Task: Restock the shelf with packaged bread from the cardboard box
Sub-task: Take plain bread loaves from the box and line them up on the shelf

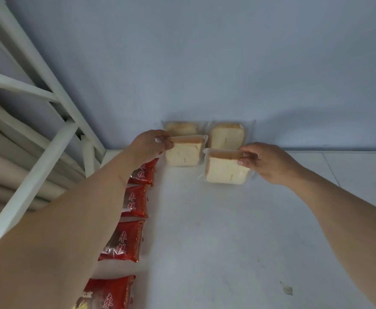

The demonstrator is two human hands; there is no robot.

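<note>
Four clear-wrapped packs of sliced white bread stand at the back of the white shelf (205, 230). My left hand (148, 144) pinches the top left corner of one pack (183, 152). My right hand (269, 162) pinches the top right edge of another pack (225, 169), a little nearer to me. Behind them, two more bread packs lean against the back wall, one on the left (181, 128) and one on the right (226, 136). The cardboard box is out of view.
A row of red cake packets (135, 201) runs along the shelf's left side, partly under my left forearm. A white metal shelf frame (40, 152) stands at the left. A pale blue wall (205, 63) closes the back.
</note>
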